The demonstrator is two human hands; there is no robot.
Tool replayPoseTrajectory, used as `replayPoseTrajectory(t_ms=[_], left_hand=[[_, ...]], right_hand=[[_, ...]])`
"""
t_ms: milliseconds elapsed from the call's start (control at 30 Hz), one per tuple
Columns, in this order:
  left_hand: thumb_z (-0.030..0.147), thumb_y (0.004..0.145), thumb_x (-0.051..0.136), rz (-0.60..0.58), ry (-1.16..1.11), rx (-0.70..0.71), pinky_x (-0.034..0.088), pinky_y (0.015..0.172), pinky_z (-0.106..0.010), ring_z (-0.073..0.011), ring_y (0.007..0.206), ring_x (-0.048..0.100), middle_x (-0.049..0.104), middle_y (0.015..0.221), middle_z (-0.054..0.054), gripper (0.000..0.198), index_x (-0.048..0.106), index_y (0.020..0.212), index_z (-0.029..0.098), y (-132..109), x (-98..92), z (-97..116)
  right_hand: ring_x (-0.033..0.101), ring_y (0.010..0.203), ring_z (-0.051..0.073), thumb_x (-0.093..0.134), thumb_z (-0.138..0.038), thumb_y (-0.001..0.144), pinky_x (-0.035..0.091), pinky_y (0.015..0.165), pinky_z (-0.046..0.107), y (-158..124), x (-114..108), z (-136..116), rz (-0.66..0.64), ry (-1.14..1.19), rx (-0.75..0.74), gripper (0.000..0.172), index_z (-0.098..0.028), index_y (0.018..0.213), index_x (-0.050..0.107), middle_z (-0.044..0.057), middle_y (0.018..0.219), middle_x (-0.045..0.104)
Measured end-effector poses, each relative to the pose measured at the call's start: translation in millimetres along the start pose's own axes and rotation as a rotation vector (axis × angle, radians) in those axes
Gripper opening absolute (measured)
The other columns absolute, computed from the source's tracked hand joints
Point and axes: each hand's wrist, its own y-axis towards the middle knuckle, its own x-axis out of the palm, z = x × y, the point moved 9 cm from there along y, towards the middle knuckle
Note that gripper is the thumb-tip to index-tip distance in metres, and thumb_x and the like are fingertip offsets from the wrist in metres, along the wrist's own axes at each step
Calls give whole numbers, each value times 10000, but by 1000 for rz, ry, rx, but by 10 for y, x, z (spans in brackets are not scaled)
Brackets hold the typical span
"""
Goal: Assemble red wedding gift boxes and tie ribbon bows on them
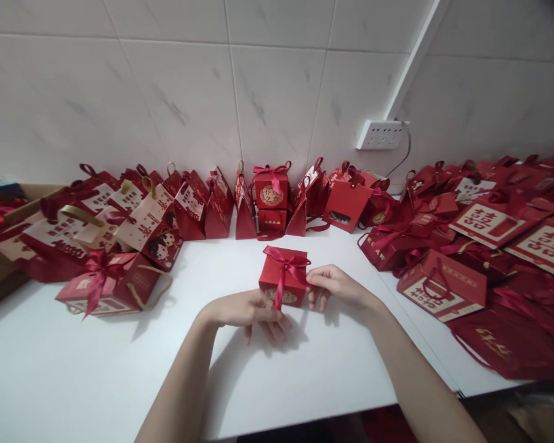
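A small red gift box [268, 271] with a gold pattern on its front sits on the white table [120, 375]. Across its top runs a shiny red ribbon [290, 266] tied in a bow. My left hand [253, 314] is at the box's front left, its thumb and forefinger pinching a hanging tail of the ribbon. At the right side, my right hand [332, 286] has thumb and forefinger closed on another part of the ribbon by the bow. Both hands' other fingers hang loosely near the tabletop.
Two similar red boxes [271, 191] stand stacked against the tiled wall, with folded red bags on both sides. A ribboned box [115, 283] sits at left, near a cardboard carton [4, 258]. Many red boxes [443, 283] pile up at right. A power strip [381, 135] is on the wall.
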Motion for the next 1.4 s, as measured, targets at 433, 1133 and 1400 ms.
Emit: replayPoseTrajectory(t_ms=[433, 1133, 1400], left_hand=[[448, 812, 430, 1088, 49, 1, 493, 593, -312, -263, 867, 657, 687, 988, -170, 397, 603, 981, 133, -341, -1209, -280], [399, 673, 688, 1031, -140, 273, 428, 825, -339, -209, 890, 574, 580, 906, -35, 409, 455, 932, 186, 45, -696, 46], [370, 644, 734, 1053, -179, 265, 459, 770, -322, -200, 854, 607, 581, 866, -15, 453, 420, 920, 194, 41, -643, 43]], right_hand=[[642, 473, 113, 594, -490, 778, 426, 355, 149, -301, 281, 229, -473, -193, 258, 416, -102, 908, 669, 81, 721, 711], [595, 555, 101, 581, -561, 756, 491, 384, 178, 42, 776, 239, -174, 45, -40, 461, -106, 769, 659, 71, 731, 662], [563, 504, 91, 573, -540, 769, 455, 376, 178, 4, 758, 139, -115, -16, -89, 431, -121, 693, 639, 57, 669, 659]])
